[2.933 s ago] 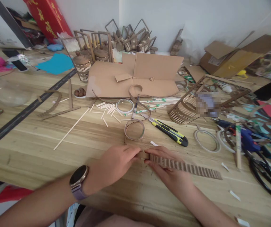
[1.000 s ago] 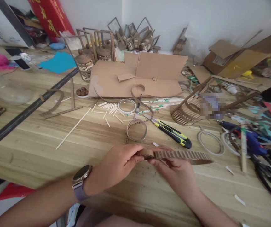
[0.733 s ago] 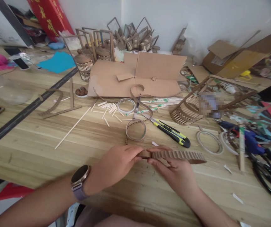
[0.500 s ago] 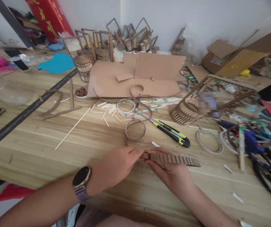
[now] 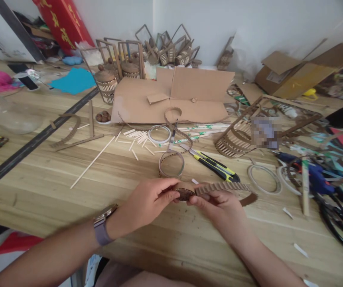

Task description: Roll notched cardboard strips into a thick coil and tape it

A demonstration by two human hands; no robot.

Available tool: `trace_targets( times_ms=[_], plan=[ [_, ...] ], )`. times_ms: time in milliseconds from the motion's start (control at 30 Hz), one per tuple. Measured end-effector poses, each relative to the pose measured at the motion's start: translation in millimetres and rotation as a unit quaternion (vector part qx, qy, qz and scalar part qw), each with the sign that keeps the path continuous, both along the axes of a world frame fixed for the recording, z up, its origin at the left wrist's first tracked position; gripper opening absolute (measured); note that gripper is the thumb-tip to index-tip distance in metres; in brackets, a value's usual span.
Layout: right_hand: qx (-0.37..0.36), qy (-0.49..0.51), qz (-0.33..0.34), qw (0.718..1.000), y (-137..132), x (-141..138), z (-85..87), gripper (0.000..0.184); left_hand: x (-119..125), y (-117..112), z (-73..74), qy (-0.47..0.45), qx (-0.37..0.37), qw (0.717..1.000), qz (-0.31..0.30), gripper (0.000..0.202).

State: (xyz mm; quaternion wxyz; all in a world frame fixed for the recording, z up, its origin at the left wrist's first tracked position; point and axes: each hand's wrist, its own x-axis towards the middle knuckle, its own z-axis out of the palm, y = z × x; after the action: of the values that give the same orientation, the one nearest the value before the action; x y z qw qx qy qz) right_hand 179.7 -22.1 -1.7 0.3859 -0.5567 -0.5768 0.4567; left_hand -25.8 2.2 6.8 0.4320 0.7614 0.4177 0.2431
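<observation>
Between my hands is a small coil of corrugated cardboard [image 5: 185,194], its wound face turned toward me. My left hand [image 5: 150,203], with a watch on its wrist, pinches the coil's left side between thumb and fingers. My right hand [image 5: 222,205] grips the coil's right side and the corrugated cardboard strip [image 5: 227,186], whose loose length loops out to the right. A roll of tape [image 5: 172,164] stands just beyond my hands. The black and yellow utility knife [image 5: 215,164] lies past my right hand, its blade pointing to the upper left.
Short sticks [image 5: 141,137] lie scattered ahead, before a large cardboard sheet [image 5: 141,95]. To the right are a slatted basket [image 5: 234,137], a tape ring [image 5: 264,179], a blue glue gun [image 5: 318,175] and black-handled scissors [image 5: 336,227]. Several lidded baskets [image 5: 107,85] stand at the back.
The coil has turned so its spiral face shows toward me. The strip's loose end has swung into a loop on the right. My left wrist has rotated, with the watch face now edge-on.
</observation>
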Motion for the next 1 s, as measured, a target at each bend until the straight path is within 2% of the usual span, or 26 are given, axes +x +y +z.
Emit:
trace_targets(
  times_ms=[267, 433, 533, 600, 667, 800, 900, 1000],
  plan=[
    [0.091, -0.101, 0.034, 0.990, -1.6, 8.0, -7.8, 0.013, -4.4, -0.1, -4.2, 0.072, 0.107, 0.990, -0.053, 0.019],
    [0.197, -0.168, 0.078, 0.963, -1.8, 4.6, -12.2, 0.014, -4.0, -1.5, -5.6, 0.126, 0.146, 0.977, -0.088, 0.024],
    [0.232, -0.176, 0.087, 0.953, -2.8, 2.6, -12.7, 0.019, -4.3, -2.8, -5.1, 0.133, 0.156, 0.974, -0.095, 0.030],
    [0.222, -0.170, 0.066, 0.958, -4.1, 2.8, -12.0, 0.016, -4.1, -3.4, -4.3, 0.108, 0.157, 0.978, -0.084, 0.032],
    [0.179, -0.147, 0.041, 0.972, -5.2, 3.6, -11.0, 0.014, -3.4, -4.1, -3.0, 0.063, 0.142, 0.986, -0.055, 0.033],
    [0.077, -0.071, 0.010, 0.994, -5.5, 3.2, -9.6, 0.023, -0.8, -5.2, 0.3, -0.010, 0.064, 0.998, 0.005, 0.034],
    [0.045, -0.037, 0.008, 0.998, -4.4, 1.3, -9.4, 0.024, 0.1, -4.4, 1.3, -0.005, 0.049, 0.999, -0.006, 0.024],
    [0.052, -0.025, 0.026, 0.998, -3.4, 1.0, -8.3, 0.015, -0.6, -1.9, 0.0, 0.015, 0.070, 0.997, -0.027, 0.025]
  ],
)
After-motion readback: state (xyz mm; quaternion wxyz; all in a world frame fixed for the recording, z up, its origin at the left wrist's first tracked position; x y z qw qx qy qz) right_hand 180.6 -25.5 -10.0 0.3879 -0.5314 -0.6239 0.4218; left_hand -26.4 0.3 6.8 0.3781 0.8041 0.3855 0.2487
